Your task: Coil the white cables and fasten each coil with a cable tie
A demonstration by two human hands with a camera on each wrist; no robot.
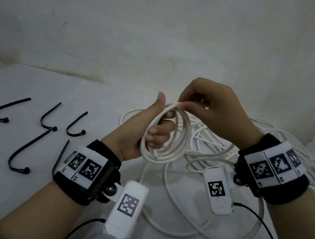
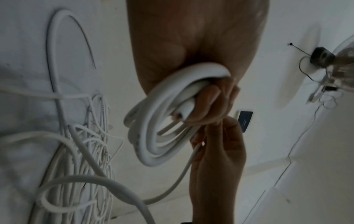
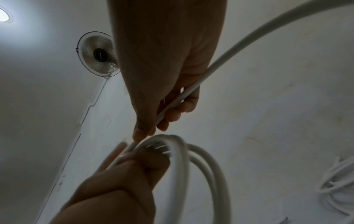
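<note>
Coil (image 1: pixel 164 139) sat above the tabletop (image 1: pixel 33 80), your left hand (image 1: pixel 144 129) curled round its loops to keep them stacked, right hand (image 1: pixel 212 112) pinching the cable's next turn on.

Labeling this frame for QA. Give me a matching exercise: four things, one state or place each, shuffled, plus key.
Things:
1. left hand
2. right hand
3. black cable ties
4. loose white cables

States:
A. piled on the table, under the right wrist
B. grips the coil
C. pinches the cable strand at the top of the coil
D. laid out in rows on the table, left side

Pairs: 1-B, 2-C, 3-D, 4-A
</note>
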